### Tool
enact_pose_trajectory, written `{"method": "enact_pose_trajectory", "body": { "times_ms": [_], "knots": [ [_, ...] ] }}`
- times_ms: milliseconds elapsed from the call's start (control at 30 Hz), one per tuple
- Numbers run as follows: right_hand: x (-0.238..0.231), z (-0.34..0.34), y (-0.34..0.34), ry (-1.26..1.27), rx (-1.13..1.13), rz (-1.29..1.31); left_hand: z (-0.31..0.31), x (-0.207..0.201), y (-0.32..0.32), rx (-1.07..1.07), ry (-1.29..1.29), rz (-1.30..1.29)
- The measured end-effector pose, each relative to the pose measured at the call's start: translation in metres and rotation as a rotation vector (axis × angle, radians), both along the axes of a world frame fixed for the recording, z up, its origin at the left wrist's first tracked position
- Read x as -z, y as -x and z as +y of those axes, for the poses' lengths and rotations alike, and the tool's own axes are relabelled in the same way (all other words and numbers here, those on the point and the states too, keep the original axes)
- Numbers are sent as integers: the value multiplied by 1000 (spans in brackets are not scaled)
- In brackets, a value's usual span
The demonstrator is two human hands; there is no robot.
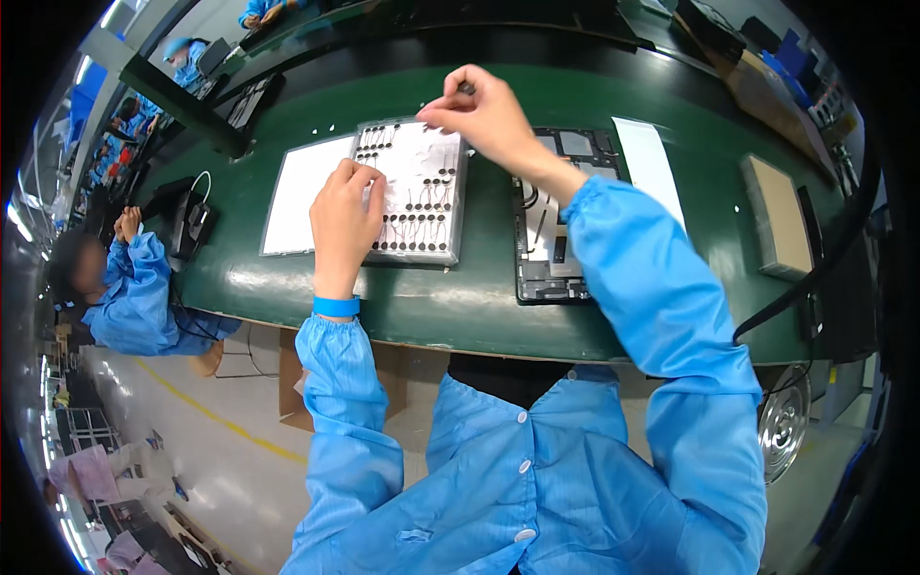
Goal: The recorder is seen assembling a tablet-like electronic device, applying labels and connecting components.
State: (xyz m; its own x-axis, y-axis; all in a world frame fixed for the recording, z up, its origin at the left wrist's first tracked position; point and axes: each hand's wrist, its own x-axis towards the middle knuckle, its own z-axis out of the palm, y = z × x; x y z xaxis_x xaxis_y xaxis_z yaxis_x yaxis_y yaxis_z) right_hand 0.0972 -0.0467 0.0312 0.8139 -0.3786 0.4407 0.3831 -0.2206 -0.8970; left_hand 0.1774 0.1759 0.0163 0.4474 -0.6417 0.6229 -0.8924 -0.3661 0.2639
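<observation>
A tray with a white face (pixel 436 158) lies on the green bench, carrying rows of small round black parts with thin wire leads. Over its left side my left hand (pixel 347 216) rests with fingers curled together; anything in them is hidden. My right hand (pixel 484 115) is raised at the tray's far right corner, thumb and forefinger pinched. Whatever small thing it may hold is too small to name. Under my right forearm is an opened flat device with a black frame (pixel 551 287), partly covered by the sleeve.
A white sheet (pixel 297 206) lies left of the tray, and a white strip (pixel 652 163) right of the device. Farther right stands a beige box (pixel 776 216). At the left, a person in blue (pixel 134 297) sits near a black device with a white cable (pixel 196 216). A post (pixel 182 101) rises behind.
</observation>
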Motion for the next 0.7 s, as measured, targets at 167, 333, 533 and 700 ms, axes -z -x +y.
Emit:
{"method": "enact_pose_trajectory", "body": {
  "times_ms": [167, 333, 533, 700],
  "knots": [
    [-25, -62, 76, 284, 15, 43, -6, -13, 3, -71, -72, -103],
    [-9, -109, 153, 248, 147, 38, -72, -39, 70, 190, 25, 97],
    [9, -112, 172, 104, 149, -85, -185, -35, 108, 524, 28, 467],
    [22, -109, 168, -48, 142, -192, -204, -21, 107, 501, 179, 616]
  ]
}}
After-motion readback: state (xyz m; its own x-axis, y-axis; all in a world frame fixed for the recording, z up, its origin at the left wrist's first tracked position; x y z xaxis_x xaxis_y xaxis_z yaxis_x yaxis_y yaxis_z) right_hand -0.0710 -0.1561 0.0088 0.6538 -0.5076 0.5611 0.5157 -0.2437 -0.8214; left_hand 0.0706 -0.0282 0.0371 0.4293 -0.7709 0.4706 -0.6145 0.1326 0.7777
